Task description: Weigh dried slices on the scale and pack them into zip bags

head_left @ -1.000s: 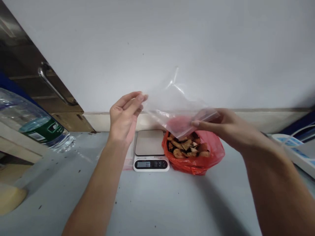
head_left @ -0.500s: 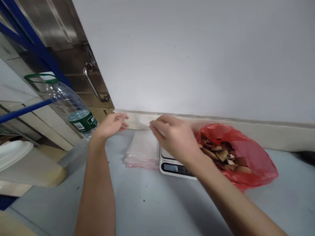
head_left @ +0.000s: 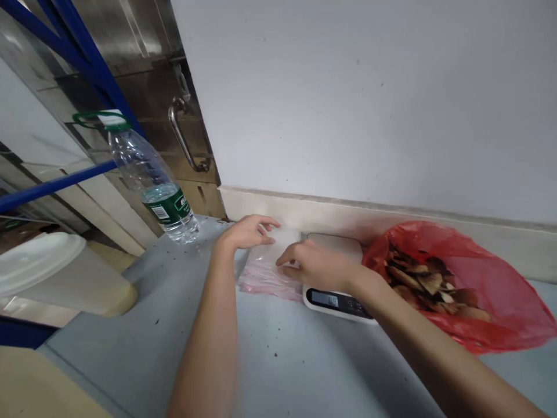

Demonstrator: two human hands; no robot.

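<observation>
A flat stack of clear plastic zip bags (head_left: 265,273) with a pink strip lies on the grey table, left of a small white digital scale (head_left: 337,299). My left hand (head_left: 250,232) rests at the stack's far edge, fingers bent down on the top bag. My right hand (head_left: 313,266) lies over the stack's right side and the scale's left edge, fingers curled and pinching at a bag. A red plastic bag (head_left: 491,302) with brown dried slices (head_left: 429,281) lies open to the right of the scale.
A clear water bottle (head_left: 152,183) with a green label leans at the table's far left corner. A white wall with a pale skirting runs behind. A metal door with a handle (head_left: 185,136) and blue frame bars stand at the left, with a white lidded container (head_left: 41,264) below.
Both hands came down from holding a clear bag in the air to the stack of bags on the table. The view swung left.
</observation>
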